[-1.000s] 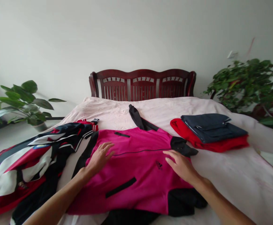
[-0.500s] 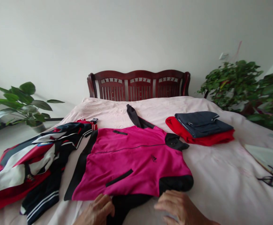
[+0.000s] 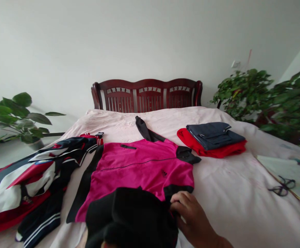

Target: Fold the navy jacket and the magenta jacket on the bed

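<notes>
A magenta and black zip jacket lies front up on the bed, its collar toward the right and its far sleeve stretched toward the headboard. The near black sleeve is lifted and bunched over the jacket's lower front, covering its near pocket. My right hand pinches the black cloth near the shoulder, fingers closed. My left hand is mostly hidden behind the raised sleeve at the bottom edge; a bit of skin and a fingertip show around the cloth it grips.
A heap of red, white and navy clothing lies on the left. Folded navy garment rests on folded red cloth at right. Eyeglasses lie by a pale board. Beyond are a wooden headboard and potted plants.
Both hands have taken hold of the near sleeve; it has been raised from the bed and brought over the jacket front. The view has turned slightly to the right.
</notes>
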`<state>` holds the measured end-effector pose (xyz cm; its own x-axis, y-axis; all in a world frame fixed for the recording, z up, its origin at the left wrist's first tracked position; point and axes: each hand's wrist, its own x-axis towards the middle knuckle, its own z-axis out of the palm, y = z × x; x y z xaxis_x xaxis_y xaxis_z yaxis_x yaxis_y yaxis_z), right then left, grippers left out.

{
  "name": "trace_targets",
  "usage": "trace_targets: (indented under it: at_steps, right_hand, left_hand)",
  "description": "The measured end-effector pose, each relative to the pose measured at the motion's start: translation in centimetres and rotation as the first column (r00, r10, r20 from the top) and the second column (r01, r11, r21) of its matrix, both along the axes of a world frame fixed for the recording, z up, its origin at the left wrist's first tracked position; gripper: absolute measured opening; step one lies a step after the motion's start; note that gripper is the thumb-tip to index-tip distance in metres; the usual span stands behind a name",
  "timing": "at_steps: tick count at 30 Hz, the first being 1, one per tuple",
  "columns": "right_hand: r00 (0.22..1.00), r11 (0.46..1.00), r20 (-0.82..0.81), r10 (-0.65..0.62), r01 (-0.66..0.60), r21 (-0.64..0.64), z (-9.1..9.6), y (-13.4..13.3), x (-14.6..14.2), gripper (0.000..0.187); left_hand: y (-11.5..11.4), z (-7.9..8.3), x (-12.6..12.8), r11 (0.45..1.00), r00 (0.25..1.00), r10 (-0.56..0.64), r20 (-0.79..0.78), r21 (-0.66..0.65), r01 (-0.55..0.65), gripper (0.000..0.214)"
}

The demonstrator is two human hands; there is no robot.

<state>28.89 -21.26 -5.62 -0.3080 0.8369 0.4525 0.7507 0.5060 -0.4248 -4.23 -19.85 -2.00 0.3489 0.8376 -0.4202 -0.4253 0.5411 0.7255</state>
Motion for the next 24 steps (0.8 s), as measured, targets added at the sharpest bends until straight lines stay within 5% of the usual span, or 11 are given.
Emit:
trace_targets:
  at_steps: [3,5,8,12,15,17,19,22,24]
  right_hand:
    - [0.946,0.957,-0.318,0.061,-0.146,-0.252,2.8,0.5,3.3,0.015]
    - [0.875,0.914,-0.478,-0.076,-0.13,-0.384,4.1,1.8,5.6,0.02]
    - [0.792,0.883,-0.516,-0.326,0.061,-0.465,4.3,4.2,7.3,0.028]
    - [0.732,0.871,-0.518,-0.442,0.212,-0.443,2.2,4.0,6.7,0.038]
    - [0.783,0.873,-0.454,-0.426,0.224,-0.434,-0.2,1.4,5.4,0.045]
    - [0.831,0.895,-0.408,-0.378,0.215,-0.391,-1.8,-0.3,4.2,0.055]
    - [0.853,0.921,-0.405,-0.33,0.197,-0.337,-3.2,-1.3,3.0,0.069]
    - [0.869,0.948,-0.415,-0.268,0.16,-0.276,-4.2,-1.1,1.1,0.075]
    - [0.889,0.956,-0.407,-0.213,0.103,-0.275,-3.9,-0.2,0.2,0.06]
  left_hand:
    - [0.9,1.1,1.2,0.993,0.982,0.118,0.147,-0.039,-0.113,0.031]
    - [1.8,1.3,2.3,0.967,0.955,0.206,0.214,-0.197,-0.165,0.036]
    - [2.6,0.0,3.3,0.913,0.972,0.23,0.055,-0.357,-0.196,0.043]
    - [2.4,-3.7,1.7,0.97,0.975,0.141,-0.174,-0.174,-0.171,0.067]
    - [2.6,-5.7,0.2,0.972,0.889,0.166,-0.427,0.222,-0.075,0.078]
    - [3.4,-6.1,0.1,0.835,0.714,0.293,-0.636,0.534,0.133,0.074]
    - [4.7,-6.1,0.7,0.616,0.472,0.472,-0.744,0.662,0.427,0.068]
    - [7.0,-5.6,2.3,0.391,0.223,0.609,-0.762,0.532,0.751,0.066]
    - [8.3,-5.1,3.0,0.324,0.198,0.569,-0.798,0.439,0.838,0.058]
